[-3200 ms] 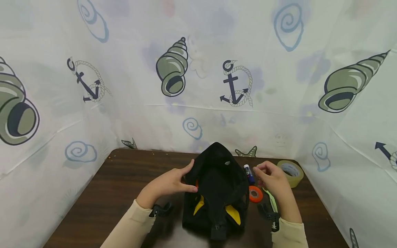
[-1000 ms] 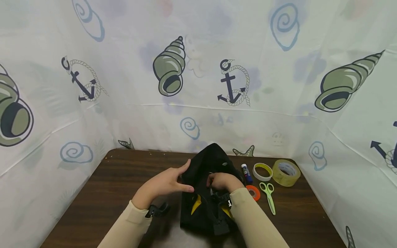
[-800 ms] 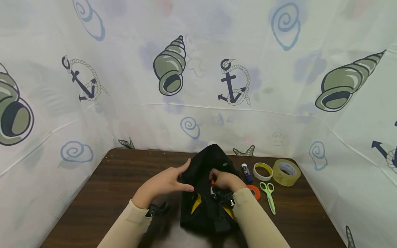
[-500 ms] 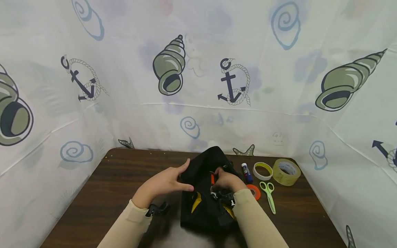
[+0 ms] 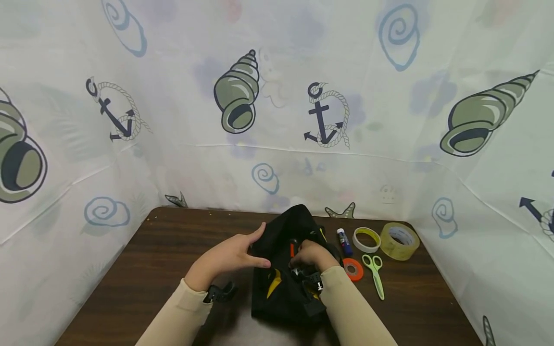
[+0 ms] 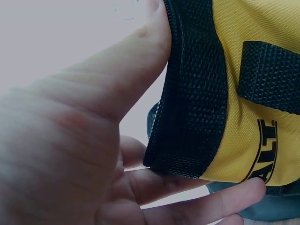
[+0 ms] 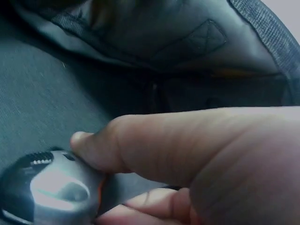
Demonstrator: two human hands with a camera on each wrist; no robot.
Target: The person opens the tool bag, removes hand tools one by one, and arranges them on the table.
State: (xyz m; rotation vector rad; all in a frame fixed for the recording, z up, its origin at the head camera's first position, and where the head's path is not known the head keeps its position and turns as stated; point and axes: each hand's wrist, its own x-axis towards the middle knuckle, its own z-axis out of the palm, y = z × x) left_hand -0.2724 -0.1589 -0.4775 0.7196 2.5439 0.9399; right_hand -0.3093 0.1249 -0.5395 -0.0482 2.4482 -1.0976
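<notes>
A black tool bag (image 5: 270, 307), its outside partly yellow in the left wrist view, stands with its mouth pulled wide. My left hand (image 5: 225, 259) holds its left side, the dark rim (image 6: 194, 93) between thumb and fingers. My right hand (image 5: 315, 254) reaches down into the mouth, gripping a rounded silver-and-black object (image 7: 61, 187) with an orange edge between thumb and fingers; its kind cannot be made out. An orange-and-black part (image 5: 292, 250) shows inside the bag beside these fingers. The bag's floor is mostly hidden by the hand.
Right of the bag lie a glue stick (image 5: 344, 241), a white tape roll (image 5: 359, 245), a large clear tape roll (image 5: 411, 245), an orange tape roll (image 5: 360, 273) and green scissors (image 5: 377, 278). A printed cloth (image 5: 277, 178) closes off the table's back and sides.
My right hand has gone from beside the tape rolls into the bag. The orange part has come into sight there, and the bag's top has sunk slightly. My left hand keeps its place.
</notes>
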